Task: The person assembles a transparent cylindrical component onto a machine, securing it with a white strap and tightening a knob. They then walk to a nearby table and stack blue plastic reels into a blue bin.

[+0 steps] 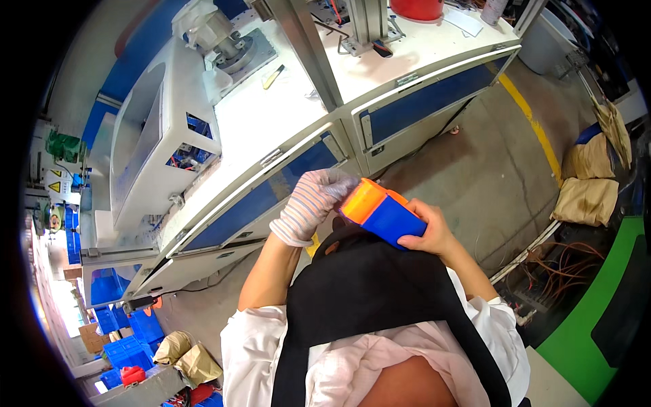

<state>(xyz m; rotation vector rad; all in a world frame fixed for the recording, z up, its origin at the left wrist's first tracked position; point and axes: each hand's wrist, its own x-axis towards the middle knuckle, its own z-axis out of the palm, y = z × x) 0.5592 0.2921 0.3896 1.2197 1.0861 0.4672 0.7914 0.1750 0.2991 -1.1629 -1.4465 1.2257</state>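
In front of my chest is a box-shaped plastic piece with a blue body point(393, 220) and an orange upper end point(364, 200), tilted toward the upper left. My right hand point(430, 230) is bare and wrapped round the blue body, thumb on the near side and fingers on the far side. My left hand point(312, 203) wears a white striped knit glove. Its fingers are bent and closed at the rim of the orange end, where the fingertips look greyish and slightly blurred. The inside of the orange end is hidden from here.
A white workbench point(254, 122) with blue-panelled doors runs ahead, carrying a white machine housing point(163, 136), metal posts and a red tub point(416, 8). Brown paper sacks point(586, 200) lie at right beside hoses and a green panel point(590, 319). Blue crates point(129, 353) stand lower left.
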